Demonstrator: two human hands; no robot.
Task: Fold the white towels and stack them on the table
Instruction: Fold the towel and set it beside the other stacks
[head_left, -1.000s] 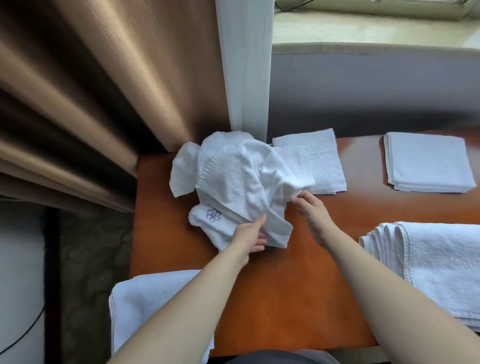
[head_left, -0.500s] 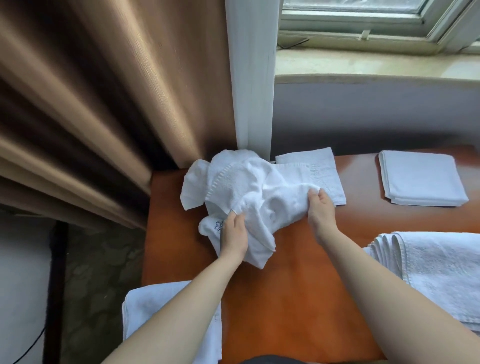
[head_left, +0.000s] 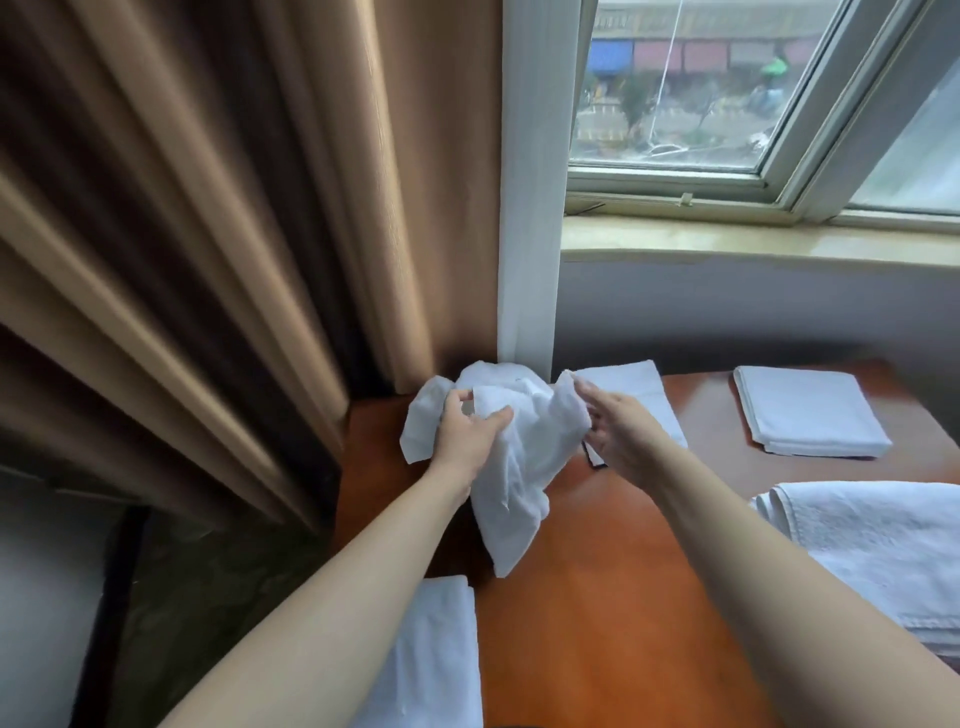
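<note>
One crumpled white towel (head_left: 514, 467), lifted

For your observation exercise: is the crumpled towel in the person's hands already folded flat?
No, the crumpled towel hangs bunched between the left hand and right hand.

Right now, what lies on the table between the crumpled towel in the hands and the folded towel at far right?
Head view: a flat folded towel, partly behind the right hand, then bare table.

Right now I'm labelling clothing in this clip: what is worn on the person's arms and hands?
Nothing visible: the left hand and right hand are bare, no gloves, rings or watch, and both forearms are bare, with no sleeve in view.
</note>
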